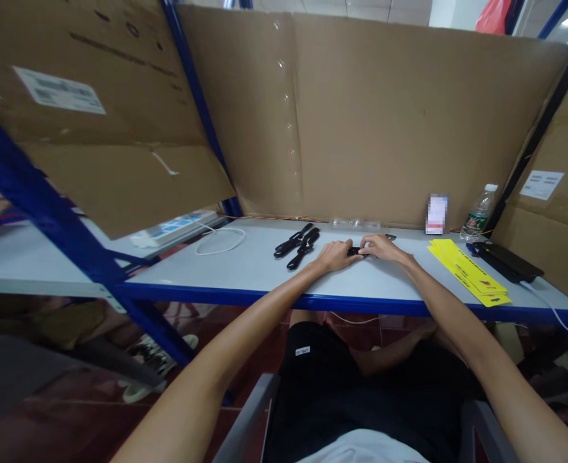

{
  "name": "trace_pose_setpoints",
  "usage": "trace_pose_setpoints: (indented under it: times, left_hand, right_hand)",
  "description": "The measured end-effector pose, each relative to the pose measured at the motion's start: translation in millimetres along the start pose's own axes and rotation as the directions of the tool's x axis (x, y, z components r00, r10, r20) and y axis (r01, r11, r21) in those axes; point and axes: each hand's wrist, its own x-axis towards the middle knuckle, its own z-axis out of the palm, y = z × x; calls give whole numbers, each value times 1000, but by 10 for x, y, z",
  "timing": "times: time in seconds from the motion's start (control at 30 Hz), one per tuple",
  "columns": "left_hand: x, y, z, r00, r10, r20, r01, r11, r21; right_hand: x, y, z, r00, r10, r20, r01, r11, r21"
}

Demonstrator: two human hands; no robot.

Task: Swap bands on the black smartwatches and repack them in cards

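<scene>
My left hand (333,256) rests on the grey tabletop, its fingers closed over one end of a small black object (356,251). At the other end of this object my right hand (379,247) bends its fingers down in a pinch. The object's exact kind is hidden by my fingers. Just left of my left hand lie several slim black tools with rounded handles, in two groups: a farther group (291,242) and a nearer group (304,249). A small dark flat piece (390,237) sits behind my right hand.
Yellow printed cards (467,270) lie on the right, near a black case (508,260) with a white cable. A phone (437,214) and a water bottle (479,213) stand against the cardboard wall (385,116). A white cable (221,241) curls at left. Clear plastic (355,224) lies behind.
</scene>
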Motion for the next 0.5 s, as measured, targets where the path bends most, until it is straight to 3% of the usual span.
trace_pose_setpoints:
  times: [0.1, 0.2, 0.27, 0.37, 0.43, 0.5]
  left_hand:
    - [-10, 18, -13, 1000, -7, 1, 7, 1000, 19]
    - [-33, 22, -50, 998, -59, -17, 60, 996, 64]
    - [-53, 0, -85, 990, -135, -37, 139, 985, 107]
    - [-86, -62, -135, 973, -224, -55, 231, 958, 172]
    - [-105, -103, -149, 968, -241, -72, 251, 944, 213]
    - [-115, -128, -144, 963, -247, -106, 266, 931, 249]
  right_hand:
    - [-5, -29, -15, 999, 12, -49, -15, 999, -49]
    - [-6, 6, -104, 975, 36, -217, -60, 993, -106]
    - [-17, 76, -206, 924, 73, -375, -130, 983, -129]
    - [-71, 222, -378, 804, 167, -571, -293, 946, -137]
    - [-127, 322, -467, 739, 244, -628, -411, 902, -132]
    - [-187, 412, -521, 704, 345, -621, -527, 840, -131]
